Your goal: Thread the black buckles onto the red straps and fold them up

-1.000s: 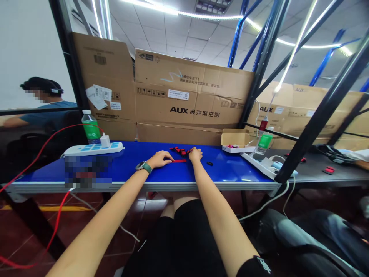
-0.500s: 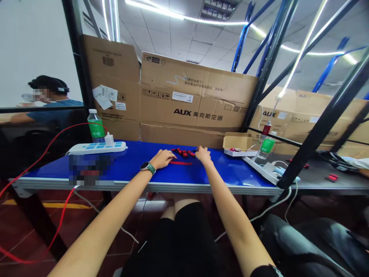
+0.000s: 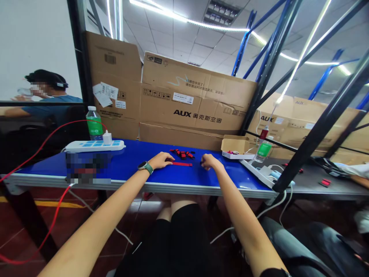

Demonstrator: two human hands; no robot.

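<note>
A flat red strap [image 3: 182, 164] lies across the blue table. My left hand [image 3: 161, 160], wearing a watch with a green band, rests at the strap's left end, its thumb and fingers closed about that end. Just behind the strap is a small pile of red and black strap pieces [image 3: 182, 154]. To the right of the pile, my right hand [image 3: 210, 161] is held low over the tabletop with its fingers curled in a pinch. A small dark piece [image 3: 201, 163] shows at its fingertips; its exact kind is too small to tell.
On the left stand a power strip [image 3: 93, 146] and a green-labelled bottle [image 3: 94, 124]. An open small box [image 3: 236, 156] holds little red things at the right, beside another power strip [image 3: 258, 174] and bottle [image 3: 263, 150]. Cardboard [image 3: 196, 111] walls the back. People sit on both sides.
My right hand has drawn back from the pile, toward me and to the right, with the small dark piece at its fingertips. My left hand stays by the strap's end.
</note>
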